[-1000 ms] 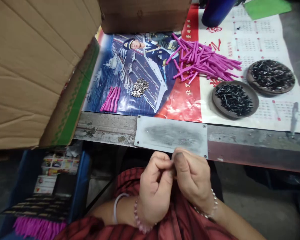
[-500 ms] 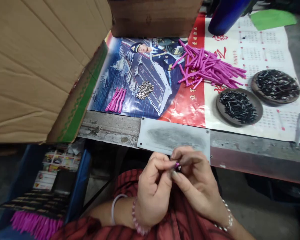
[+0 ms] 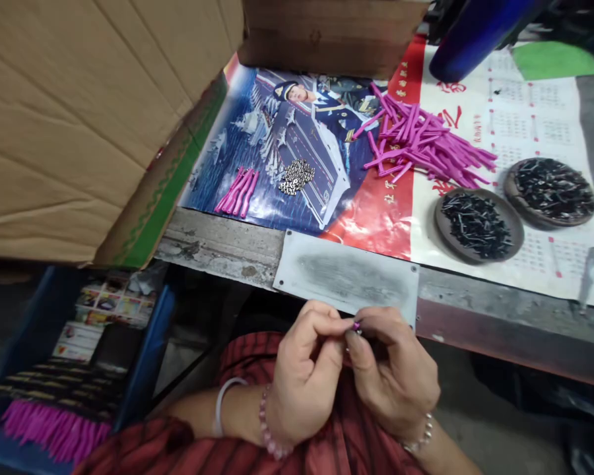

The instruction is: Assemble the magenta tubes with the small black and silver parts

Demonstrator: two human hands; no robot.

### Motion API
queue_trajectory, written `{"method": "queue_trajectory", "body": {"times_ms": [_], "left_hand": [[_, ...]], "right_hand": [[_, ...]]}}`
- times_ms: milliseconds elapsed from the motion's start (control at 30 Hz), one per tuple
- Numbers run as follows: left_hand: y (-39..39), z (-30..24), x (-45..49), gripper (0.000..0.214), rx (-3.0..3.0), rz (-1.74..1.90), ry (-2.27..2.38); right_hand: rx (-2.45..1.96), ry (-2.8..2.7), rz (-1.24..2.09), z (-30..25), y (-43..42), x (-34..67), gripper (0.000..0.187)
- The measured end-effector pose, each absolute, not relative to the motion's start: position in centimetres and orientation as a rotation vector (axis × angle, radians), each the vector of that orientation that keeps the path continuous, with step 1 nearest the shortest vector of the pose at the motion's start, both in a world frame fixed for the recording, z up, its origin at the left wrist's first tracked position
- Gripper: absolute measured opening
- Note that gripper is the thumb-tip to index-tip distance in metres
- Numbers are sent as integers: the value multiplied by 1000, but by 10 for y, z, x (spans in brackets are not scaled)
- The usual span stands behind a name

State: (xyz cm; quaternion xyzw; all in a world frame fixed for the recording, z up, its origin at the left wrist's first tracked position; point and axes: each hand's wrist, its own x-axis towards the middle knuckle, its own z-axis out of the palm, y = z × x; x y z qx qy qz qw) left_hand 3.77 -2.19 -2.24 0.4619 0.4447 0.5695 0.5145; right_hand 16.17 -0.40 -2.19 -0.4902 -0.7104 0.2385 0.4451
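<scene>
Both hands meet over my lap, just below the edge of the surface (image 3: 228, 247). My left hand (image 3: 304, 376) is curled, thumb and forefinger pinching a small pink piece (image 3: 356, 326), and my right hand (image 3: 393, 376) pinches the same piece from the other side. Only its tip shows between the fingertips, so I cannot tell its long axis or which way it points. On the surface lie a pink tube pile (image 3: 426, 148), a small pink bundle (image 3: 237, 191), silver rings (image 3: 297, 177) and two dishes of black parts (image 3: 478, 224).
</scene>
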Motion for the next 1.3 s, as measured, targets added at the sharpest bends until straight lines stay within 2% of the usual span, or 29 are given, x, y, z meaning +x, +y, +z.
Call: {"method": "queue_trajectory", "body": {"times_ms": [33,133,267,333,400,467,533,600,700,833,1033,1100,1200,1300], "left_hand": [[-22,-22,38,16,1112,1370,1071],[-22,-21,40,12,1114,1368,1082],[-22,-21,39,11,1087,1364,1075],[-23,-21,37,12,1085,1369,1058],[-24,-21,34,14,1083,1359,1050],[-25,-21,33,14,1069,1333,1052],[-26,-22,33,12,1051,1318,1057],[-26,-22,33,11,1025,1319,1055],[-26,-23,34,11,989,1327,1046],[-26,-23,32,12,1060,1331,1040],[-24,-22,32,12,1082,1341,1070],[-24,-22,33,12,1076,1350,1076],[-24,-23,35,11,1076,1352,1067],[-25,-24,37,12,1083,1339,1062]], "right_hand": [[-1249,-1787,518,-22,-5,160,9],[-1330,-1789,446,-19,-6,155,26],[-1306,-1627,902,-16,-4,153,40],[-1233,-1568,1042,-15,-3,152,35],[-1219,-1575,936,-16,-4,151,23],[-1260,-1603,769,-17,-4,150,24],[-1290,-1631,819,-16,-1,150,41],[-1281,-1613,1078,-15,4,151,56],[-1188,-1566,1326,-16,8,154,68],[-1135,-1588,1205,-18,2,158,56],[-1070,-1534,1160,-18,-1,163,7],[-1085,-1493,1141,-19,0,164,15],[-1155,-1667,978,-22,-3,164,8],[-1216,-1725,712,-27,-7,162,9]]}}
